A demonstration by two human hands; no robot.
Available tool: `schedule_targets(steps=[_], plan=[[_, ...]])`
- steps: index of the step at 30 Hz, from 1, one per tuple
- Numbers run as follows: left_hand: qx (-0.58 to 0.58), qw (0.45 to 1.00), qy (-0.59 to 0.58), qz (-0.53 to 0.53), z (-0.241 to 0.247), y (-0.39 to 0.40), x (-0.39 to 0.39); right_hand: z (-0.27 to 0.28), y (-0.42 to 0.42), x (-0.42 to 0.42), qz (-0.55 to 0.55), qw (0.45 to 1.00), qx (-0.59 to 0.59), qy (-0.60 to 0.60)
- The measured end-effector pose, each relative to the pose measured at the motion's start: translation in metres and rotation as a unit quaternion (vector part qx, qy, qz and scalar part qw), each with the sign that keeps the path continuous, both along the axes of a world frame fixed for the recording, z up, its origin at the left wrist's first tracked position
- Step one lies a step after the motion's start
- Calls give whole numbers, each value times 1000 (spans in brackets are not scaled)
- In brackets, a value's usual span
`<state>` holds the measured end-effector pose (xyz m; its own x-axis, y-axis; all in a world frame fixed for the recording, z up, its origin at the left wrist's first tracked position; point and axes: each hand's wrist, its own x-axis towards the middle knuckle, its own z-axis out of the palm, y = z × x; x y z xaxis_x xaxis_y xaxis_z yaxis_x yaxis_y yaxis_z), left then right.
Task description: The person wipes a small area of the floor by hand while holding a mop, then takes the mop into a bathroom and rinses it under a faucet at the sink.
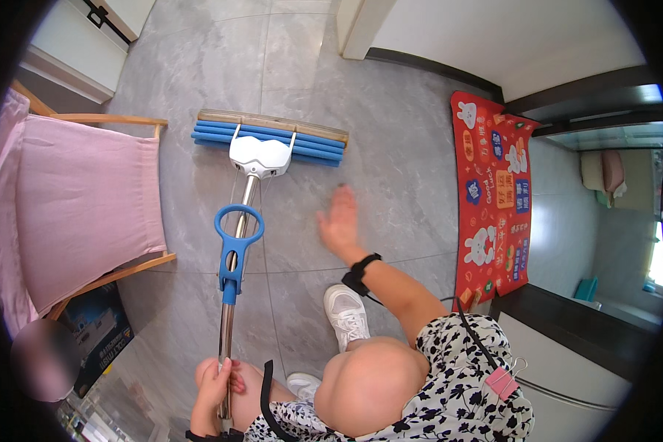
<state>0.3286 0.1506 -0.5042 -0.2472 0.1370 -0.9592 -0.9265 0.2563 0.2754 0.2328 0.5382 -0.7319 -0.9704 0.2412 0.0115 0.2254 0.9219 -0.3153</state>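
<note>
My left hand [221,381] is wrapped around the steel pole [226,331] of a sponge mop, low in the view. A blue pull lever with a ring [233,254] sits midway along the pole. At the far end a white plastic housing [260,154] carries the wide mop head [315,149], blue and ribbed with a tan strip along its far edge. My right hand [340,224] hovers right of the pole, slightly blurred, thumb apart from the fingers and holding nothing. It touches neither the mop head nor the lever.
A pink fabric chair [88,193] with a wooden frame stands left, a dark printed box [99,337] beside it. Grey tiles [381,110] cover the floor. On the right a red rabbit-print mat [489,204] lies at a doorway. My white shoe [346,317] is below my right hand.
</note>
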Motion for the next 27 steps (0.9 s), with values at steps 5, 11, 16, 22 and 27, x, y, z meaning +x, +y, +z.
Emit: schedule_targets(steps=[5, 11, 16, 22, 27], plan=[[-14, 999, -23, 21, 10, 10, -12, 14, -75, -18, 266, 954, -133, -36], [-27, 998, 15, 51, 27, -8, -6, 10, 2, 24, 378, 916, -105, -81], [-63, 997, 32, 29, 30, 0, -12, 23, 68, 66, 237, 965, -73, -89], [-118, 991, 61, 3, 23, 5, -12, 17, 71, 86, 157, 985, -68, -35], [-181, 978, 99, -28, 27, 5, -19, 25, 70, 99, 34, 983, -169, -56]])
